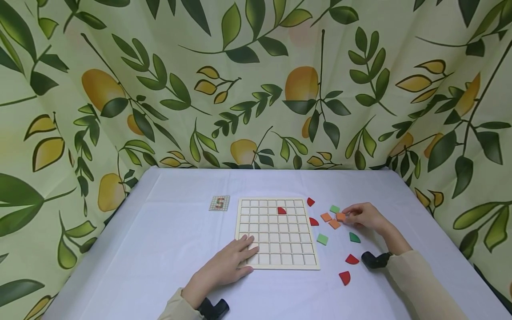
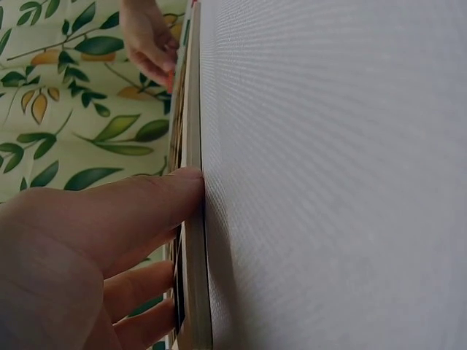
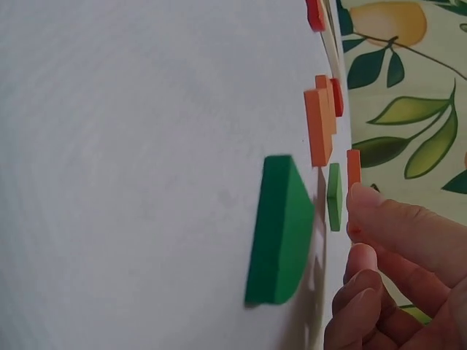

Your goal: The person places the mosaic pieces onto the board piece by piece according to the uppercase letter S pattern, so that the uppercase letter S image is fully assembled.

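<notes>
My left hand (image 1: 232, 262) rests on the lower left corner of a pale wooden grid board (image 1: 278, 269), fingers spread. In the left wrist view its thumb (image 2: 157, 200) touches the board's edge (image 2: 193, 131). One red quarter-circle tile (image 1: 282, 210) lies in an upper cell of the board. Right of the board, my right hand (image 1: 366, 216) pinches an orange square tile (image 3: 354, 166) between thumb and fingers, raised off the table. Below and beside it lie two more orange square tiles (image 1: 334, 224), a light green square tile (image 1: 334, 208) and a dark green quarter-circle tile (image 3: 281, 233).
A small card with a gridded pattern (image 1: 219, 203) lies left of the board's top. Several red quarter-circle tiles (image 1: 352, 259) and another light green square (image 1: 322, 239) are scattered right of the board. A leaf-patterned curtain (image 1: 256, 89) surrounds the white table (image 1: 160, 213).
</notes>
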`<state>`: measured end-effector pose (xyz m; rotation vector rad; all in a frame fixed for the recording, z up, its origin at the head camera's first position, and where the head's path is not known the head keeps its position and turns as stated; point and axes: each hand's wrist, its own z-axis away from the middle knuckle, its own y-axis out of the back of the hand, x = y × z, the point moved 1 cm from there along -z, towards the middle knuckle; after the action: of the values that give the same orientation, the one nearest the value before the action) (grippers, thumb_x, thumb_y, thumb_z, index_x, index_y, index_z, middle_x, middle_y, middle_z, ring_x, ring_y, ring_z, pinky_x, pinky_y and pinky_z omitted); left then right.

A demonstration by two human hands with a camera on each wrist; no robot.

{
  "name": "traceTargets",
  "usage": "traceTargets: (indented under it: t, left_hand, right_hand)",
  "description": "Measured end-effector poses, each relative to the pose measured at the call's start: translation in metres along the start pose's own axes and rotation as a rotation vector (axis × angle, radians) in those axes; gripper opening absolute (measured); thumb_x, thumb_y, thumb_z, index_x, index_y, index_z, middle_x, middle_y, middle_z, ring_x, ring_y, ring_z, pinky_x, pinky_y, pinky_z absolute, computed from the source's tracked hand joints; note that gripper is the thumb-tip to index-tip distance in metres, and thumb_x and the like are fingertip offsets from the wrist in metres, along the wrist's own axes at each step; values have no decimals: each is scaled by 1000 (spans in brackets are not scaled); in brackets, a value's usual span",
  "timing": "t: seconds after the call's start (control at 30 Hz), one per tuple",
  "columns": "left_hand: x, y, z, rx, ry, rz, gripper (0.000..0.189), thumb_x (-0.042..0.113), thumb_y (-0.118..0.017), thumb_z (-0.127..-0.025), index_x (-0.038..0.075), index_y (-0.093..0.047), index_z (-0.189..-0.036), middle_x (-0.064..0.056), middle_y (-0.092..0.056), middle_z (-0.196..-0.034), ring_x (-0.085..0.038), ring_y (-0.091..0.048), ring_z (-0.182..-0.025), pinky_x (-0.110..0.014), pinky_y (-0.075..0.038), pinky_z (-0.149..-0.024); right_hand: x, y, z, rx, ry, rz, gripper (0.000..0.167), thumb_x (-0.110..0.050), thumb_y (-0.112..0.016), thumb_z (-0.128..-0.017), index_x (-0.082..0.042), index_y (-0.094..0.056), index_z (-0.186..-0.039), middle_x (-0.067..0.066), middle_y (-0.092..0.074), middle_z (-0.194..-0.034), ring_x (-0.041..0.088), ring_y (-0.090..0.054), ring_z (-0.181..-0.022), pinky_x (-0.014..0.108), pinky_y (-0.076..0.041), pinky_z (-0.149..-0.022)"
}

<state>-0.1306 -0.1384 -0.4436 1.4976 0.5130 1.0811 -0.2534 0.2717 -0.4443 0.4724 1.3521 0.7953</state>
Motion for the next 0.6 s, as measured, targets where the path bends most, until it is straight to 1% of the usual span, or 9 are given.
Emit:
traceTargets:
  t: [0.17,0.6]
  left_hand:
    - [-1,-1,1,4,-7,-2,52,33,-63,-92,18,-52,-140,-7,-40,-155,-28,-34,-147,-48,-33,-118]
    - [-1,-2,0,9,-12,0,51,35,-62,-93,17,-52,-140,-7,-40,-155,-29,-34,-147,-49,-33,-118]
  right_hand:
    - [-4,0,0,-13,10,-17,34,-12,-68,-87,8,-65,-114,2,-54,-76,13,-47,-67,20,-41,-55]
    - [-19,-9,-1,-13,41,-23,34,-12,-66,-87,7,-65,-115,3,-54,-76,16,-50,-69,22,-46,-56]
